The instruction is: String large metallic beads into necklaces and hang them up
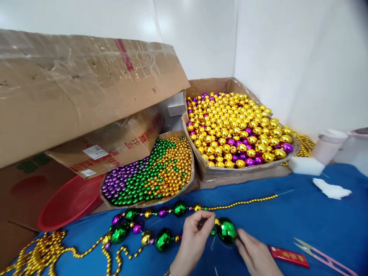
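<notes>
1. Bead strand (163, 240) is trailing left of large green bead (226, 230).
2. Left hand (192, 238): grip pinching together, bead's left.
3. Right hand (256, 253): touching bead's right, likely steadying it; can't tell grip.

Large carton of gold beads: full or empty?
Full, or nearly: gold beads and some purple beads in the large carton reach its front rim.

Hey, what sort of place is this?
Likely a small bead-craft workshop. Loose beads fill a cardboard box, strung beads lie on a blue cloth, and pink-handled snips lie nearby.
</notes>
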`<control>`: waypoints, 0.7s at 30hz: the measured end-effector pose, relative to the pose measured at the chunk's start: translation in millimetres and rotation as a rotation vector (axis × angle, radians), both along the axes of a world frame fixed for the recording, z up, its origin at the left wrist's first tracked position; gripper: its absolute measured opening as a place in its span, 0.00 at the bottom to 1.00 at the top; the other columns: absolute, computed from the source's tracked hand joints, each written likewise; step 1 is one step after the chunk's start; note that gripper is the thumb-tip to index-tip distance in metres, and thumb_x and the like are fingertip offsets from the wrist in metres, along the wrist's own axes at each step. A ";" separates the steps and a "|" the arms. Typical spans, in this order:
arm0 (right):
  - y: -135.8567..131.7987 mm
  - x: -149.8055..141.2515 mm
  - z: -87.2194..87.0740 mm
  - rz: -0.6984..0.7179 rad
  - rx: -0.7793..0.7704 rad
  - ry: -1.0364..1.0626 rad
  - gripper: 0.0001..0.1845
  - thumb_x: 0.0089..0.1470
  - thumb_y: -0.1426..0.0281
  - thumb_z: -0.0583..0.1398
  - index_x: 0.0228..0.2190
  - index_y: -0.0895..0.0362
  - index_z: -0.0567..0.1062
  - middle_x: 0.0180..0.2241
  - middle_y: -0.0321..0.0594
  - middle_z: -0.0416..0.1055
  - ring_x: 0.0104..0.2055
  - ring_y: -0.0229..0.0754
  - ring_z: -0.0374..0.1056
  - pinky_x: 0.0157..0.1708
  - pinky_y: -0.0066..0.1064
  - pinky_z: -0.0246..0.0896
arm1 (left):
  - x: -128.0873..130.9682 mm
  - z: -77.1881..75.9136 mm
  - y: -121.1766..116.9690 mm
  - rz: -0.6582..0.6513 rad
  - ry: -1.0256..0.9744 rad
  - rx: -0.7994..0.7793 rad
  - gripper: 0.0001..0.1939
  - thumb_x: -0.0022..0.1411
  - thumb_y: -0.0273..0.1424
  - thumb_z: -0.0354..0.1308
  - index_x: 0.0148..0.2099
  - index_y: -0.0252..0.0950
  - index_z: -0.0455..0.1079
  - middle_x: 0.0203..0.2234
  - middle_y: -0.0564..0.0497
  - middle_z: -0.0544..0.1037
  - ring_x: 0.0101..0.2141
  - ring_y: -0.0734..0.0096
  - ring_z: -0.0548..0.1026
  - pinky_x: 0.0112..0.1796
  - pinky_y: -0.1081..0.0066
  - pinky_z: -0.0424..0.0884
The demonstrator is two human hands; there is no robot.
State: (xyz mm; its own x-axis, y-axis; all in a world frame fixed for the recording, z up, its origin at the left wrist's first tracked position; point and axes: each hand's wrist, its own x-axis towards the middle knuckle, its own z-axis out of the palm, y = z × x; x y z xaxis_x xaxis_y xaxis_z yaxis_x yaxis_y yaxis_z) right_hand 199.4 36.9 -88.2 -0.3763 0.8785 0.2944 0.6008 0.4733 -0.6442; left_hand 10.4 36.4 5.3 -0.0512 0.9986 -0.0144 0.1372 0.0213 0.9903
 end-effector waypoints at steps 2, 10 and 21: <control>3.7 10.8 -5.1 0.003 0.029 -0.037 0.12 0.61 0.69 0.47 0.43 0.54 0.67 0.36 0.43 0.74 0.34 0.41 0.74 0.34 0.29 0.70 | 3.9 2.2 0.2 -0.022 0.111 0.078 0.10 0.60 0.35 0.56 0.33 0.34 0.73 0.27 0.49 0.75 0.28 0.70 0.70 0.30 0.73 0.65; 11.2 6.3 53.6 0.086 0.012 0.165 0.16 0.62 0.70 0.49 0.51 0.52 0.63 0.44 0.42 0.70 0.46 0.39 0.68 0.45 0.28 0.63 | 17.3 72.6 4.7 -0.132 0.356 0.446 0.06 0.62 0.27 0.54 0.36 0.38 0.72 0.37 0.49 0.77 0.41 0.68 0.74 0.43 0.71 0.67; 24.0 4.4 85.6 0.087 -0.079 0.313 0.15 0.63 0.65 0.46 0.34 0.53 0.70 0.27 0.35 0.71 0.28 0.35 0.69 0.30 0.23 0.61 | 16.1 89.6 51.9 -0.085 0.132 0.347 0.14 0.67 0.36 0.46 0.40 0.36 0.72 0.33 0.49 0.78 0.33 0.70 0.74 0.33 0.74 0.71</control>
